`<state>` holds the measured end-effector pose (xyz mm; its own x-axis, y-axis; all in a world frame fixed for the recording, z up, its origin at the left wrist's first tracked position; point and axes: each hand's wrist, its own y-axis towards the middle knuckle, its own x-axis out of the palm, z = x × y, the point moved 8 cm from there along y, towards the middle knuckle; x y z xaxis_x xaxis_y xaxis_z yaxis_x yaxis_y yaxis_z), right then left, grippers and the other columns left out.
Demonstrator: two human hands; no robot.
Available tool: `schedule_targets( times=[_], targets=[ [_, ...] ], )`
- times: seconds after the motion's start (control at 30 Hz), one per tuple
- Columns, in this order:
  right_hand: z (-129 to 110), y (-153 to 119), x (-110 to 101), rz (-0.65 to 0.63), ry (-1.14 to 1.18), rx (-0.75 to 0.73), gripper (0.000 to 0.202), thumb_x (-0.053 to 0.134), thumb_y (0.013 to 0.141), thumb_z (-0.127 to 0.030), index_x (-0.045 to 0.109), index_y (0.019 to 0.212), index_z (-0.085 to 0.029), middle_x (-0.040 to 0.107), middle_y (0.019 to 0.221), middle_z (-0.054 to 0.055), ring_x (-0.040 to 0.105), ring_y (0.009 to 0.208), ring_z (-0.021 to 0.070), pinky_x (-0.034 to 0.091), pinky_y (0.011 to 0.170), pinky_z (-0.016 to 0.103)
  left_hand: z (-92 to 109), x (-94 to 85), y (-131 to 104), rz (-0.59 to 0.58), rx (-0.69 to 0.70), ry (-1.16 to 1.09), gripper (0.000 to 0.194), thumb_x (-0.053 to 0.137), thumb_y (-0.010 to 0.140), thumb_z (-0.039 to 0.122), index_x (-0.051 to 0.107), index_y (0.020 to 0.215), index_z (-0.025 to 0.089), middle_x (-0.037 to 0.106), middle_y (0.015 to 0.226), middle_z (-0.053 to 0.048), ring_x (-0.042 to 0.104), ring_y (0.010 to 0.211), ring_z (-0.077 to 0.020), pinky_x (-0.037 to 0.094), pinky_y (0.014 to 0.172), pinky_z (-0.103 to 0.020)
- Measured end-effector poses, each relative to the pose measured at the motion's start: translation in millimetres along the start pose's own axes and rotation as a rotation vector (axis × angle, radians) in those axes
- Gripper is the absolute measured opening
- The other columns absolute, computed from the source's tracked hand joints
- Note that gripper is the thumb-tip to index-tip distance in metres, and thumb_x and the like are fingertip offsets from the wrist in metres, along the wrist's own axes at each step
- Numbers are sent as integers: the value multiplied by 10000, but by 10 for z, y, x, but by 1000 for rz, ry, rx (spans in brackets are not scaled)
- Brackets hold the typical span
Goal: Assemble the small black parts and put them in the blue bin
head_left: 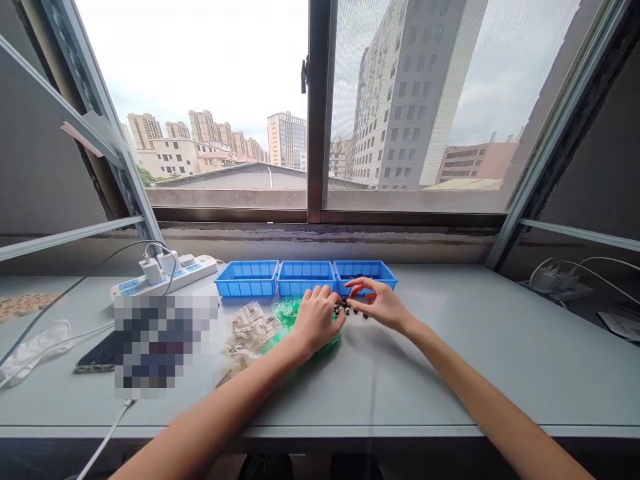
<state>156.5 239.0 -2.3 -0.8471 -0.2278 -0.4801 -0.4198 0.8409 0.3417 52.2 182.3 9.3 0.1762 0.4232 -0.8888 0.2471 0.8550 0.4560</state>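
Observation:
Three blue trays stand side by side at the back of the table: a left tray (pixel 246 288), a middle tray (pixel 306 288) and a right tray (pixel 390 280) with dark pieces inside. My left hand (pixel 317 320) rests on a green plastic bag (pixel 287 308), its curled fingers at small black and silver parts (pixel 346 308); what it grips is hidden. Just right of it, my right hand (pixel 380 303) hovers in front of the right tray, thumb and fingers apart, with nothing visible between them. Clear bags of small pieces (pixel 253 327) lie left of the green bag.
A white power strip (pixel 195 272) with plugs and cables lies at the back left. Before it is a dark device (pixel 97 357), partly blurred out. A window frame (pixel 320 217) rises behind the table, with metal posts at both sides.

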Motion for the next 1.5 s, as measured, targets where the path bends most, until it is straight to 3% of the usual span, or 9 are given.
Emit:
schedule_targets(
  times=[0.33, 0.57, 0.83, 0.97, 1.13, 1.23, 1.4, 1.5],
  targets=[
    [93, -45, 208, -42, 457, 270, 574, 722, 554, -474, 572, 1036, -202, 628, 843, 19, 353, 429, 25, 273, 401, 197, -16, -143, 3, 129, 6, -47, 136, 479, 864, 281, 564, 944, 211, 596, 930, -33, 547, 848, -193, 395, 747, -319],
    [130, -72, 201, -31, 637, 374, 640, 776, 495, -427, 569, 1056, -197, 483, 583, -75, 280, 441, 29, 181, 421, 193, 21, -217, -15, 203, 42, -51, 136, 468, 889, 278, 563, 974, 231, 578, 981, -18, 554, 843, -164, 402, 733, -288],
    [120, -89, 243, -65, 636, 392, 586, 780, 489, -465, 615, 983, -195, 454, 551, -72, 278, 448, 39, 168, 428, 209, -20, -274, 5, 226, 63, -121, 162, 505, 872, 351, 570, 907, 207, 580, 948, -15, 556, 821, -158, 413, 736, -283],
    [169, -75, 209, -35, 553, 353, 545, 782, 486, -484, 653, 924, -186, 516, 593, -46, 313, 472, 49, 201, 439, 217, -88, -212, 48, 161, 91, -182, 138, 567, 838, 321, 574, 908, 203, 580, 944, -13, 567, 823, -157, 425, 730, -277],
    [183, -84, 235, -93, 527, 345, 489, 788, 510, -461, 691, 911, -200, 611, 709, -5, 324, 496, 49, 232, 468, 228, -166, -147, 75, 108, 88, -261, 130, 631, 791, 281, 594, 894, 212, 574, 919, -6, 572, 812, -157, 429, 712, -272],
    [179, -94, 245, -101, 557, 373, 513, 808, 493, -437, 687, 940, -217, 634, 744, -2, 307, 493, 43, 218, 467, 225, -191, -158, 75, 95, 50, -364, 111, 661, 763, 257, 609, 851, 213, 566, 894, 4, 568, 765, -138, 423, 686, -250],
    [167, -104, 280, -126, 674, 412, 511, 831, 469, -409, 691, 922, -218, 570, 639, -32, 302, 494, 39, 186, 456, 218, -207, -181, 60, 89, -86, -565, 116, 682, 732, 279, 610, 768, 195, 573, 854, 1, 533, 683, -120, 400, 611, -233],
    [153, -99, 286, -124, 772, 421, 476, 845, 441, -395, 696, 852, -206, 519, 597, -48, 286, 481, 29, 171, 446, 215, -200, -215, 48, 138, -149, -705, 93, 662, 735, 270, 618, 759, 191, 597, 837, -1, 524, 668, -115, 411, 664, -246]
  ],
)
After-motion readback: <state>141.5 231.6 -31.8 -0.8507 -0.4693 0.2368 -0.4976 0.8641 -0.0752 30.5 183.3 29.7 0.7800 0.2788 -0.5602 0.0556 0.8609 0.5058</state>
